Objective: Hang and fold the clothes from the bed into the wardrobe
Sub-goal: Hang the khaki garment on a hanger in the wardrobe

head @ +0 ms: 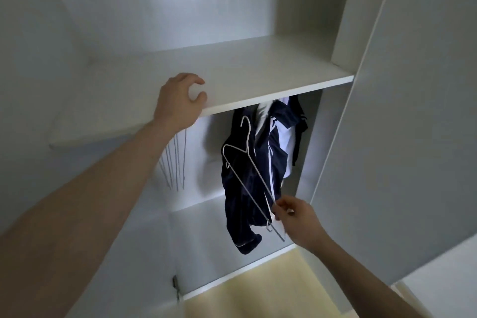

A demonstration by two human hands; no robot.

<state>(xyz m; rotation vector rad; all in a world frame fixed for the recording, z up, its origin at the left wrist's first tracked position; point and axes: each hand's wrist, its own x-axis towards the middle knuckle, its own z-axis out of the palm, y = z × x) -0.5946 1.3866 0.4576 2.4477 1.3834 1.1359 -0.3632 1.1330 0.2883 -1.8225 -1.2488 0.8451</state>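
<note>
pale yellow floor [260,289] below — white panel [413,137] at right, dim, cool light.

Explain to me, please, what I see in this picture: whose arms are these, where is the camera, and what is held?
There is no machine here. A person wears one camera on the head, looking forward and down, so both arms are their own. They stand at an open white wardrobe. The left hand rests on the front edge of the shelf, fingers curled and holding nothing. The right hand pinches an empty white wire hanger by its lower end. Behind it hang dark navy clothes with white stripes. More empty hangers hang at the left.
</note>
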